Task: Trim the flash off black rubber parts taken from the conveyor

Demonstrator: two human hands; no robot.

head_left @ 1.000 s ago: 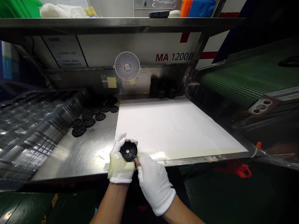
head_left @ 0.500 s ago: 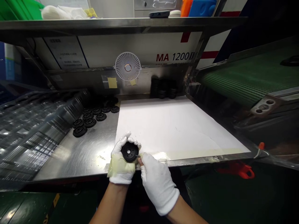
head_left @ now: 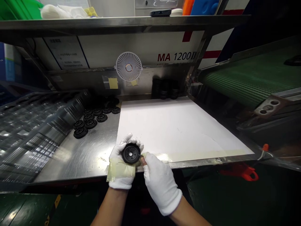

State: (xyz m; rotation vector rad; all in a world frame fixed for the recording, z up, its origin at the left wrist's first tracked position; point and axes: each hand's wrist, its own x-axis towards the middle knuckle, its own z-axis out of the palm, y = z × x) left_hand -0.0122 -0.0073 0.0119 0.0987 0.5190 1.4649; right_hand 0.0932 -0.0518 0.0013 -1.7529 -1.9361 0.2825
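My left hand [head_left: 119,163], in a white glove with yellowish tape around it, cups a round black plastic part [head_left: 131,153]. The disc has a raised rim, a hole in its centre and smaller holes around that; its face is turned up to me. At the disc's right edge, my right hand [head_left: 158,177], also in a white glove, pinches a small thin tool [head_left: 140,155]. Only its dark tip shows, against or close to the rim, and the rest is hidden in the fingers. A bare fingertip sticks out of the right glove.
Several black ridged discs [head_left: 90,123] lie on the metal table [head_left: 91,153] beside stacked clear plastic trays [head_left: 39,135]. A white sheet [head_left: 178,128] covers the middle and right. Dark parts [head_left: 166,89] and a small fan [head_left: 129,66] are behind. A green conveyor [head_left: 249,78] runs at right.
The disc has tipped slightly in my left hand, so its face and rim show more clearly. My right hand has shifted a little to the right with the tool.
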